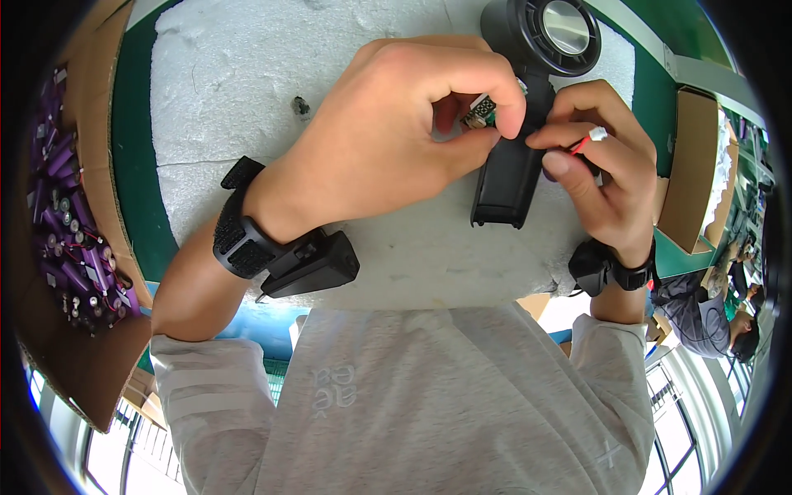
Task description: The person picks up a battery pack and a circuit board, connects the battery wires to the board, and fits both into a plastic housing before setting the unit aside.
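Head view.
Item: black handheld-fan housing (503, 186), on white foam sheet (412, 264), between the hands; round fan head (493, 35) farthest from the wearer, handle nearer.
Left hand (412, 115): thumb and index pinching a small circuit board (480, 110) over the handle.
Right hand (606, 161): fingers curled about a mostly hidden purple object, probably a battery cell; red lead with white connector (598, 134) lies across the fingers.
Step, as judged: bringing board and cell together at the handle; the next move calls for a free connector.
Obstruction: fingers cover much of the board.
Surroundings: cardboard box (92, 91) of purple cells (62, 157), left; open carton (690, 169), right; dark scrap (300, 106) on the foam.
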Tool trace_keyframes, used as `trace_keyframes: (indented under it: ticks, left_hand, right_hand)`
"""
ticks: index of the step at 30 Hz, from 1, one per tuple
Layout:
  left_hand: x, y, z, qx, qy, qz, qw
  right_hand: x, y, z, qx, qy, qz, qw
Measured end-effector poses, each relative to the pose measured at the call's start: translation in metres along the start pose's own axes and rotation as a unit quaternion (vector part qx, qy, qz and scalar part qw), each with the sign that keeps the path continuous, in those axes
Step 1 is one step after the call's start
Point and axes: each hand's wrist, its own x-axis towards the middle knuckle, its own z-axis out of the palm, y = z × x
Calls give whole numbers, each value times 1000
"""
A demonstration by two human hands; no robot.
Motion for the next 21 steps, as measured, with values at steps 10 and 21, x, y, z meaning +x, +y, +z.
trace_keyframes:
  ticks: [10,21]
  left_hand:
    - [-1,4,-4,-15,-14,14,1000]
    - [0,0,-6,-96,-23,-21,995]
  right_hand:
    - [-2,-14,12,-16,11,19,1000]
    - [0,-15,20,-93,44,15,995]
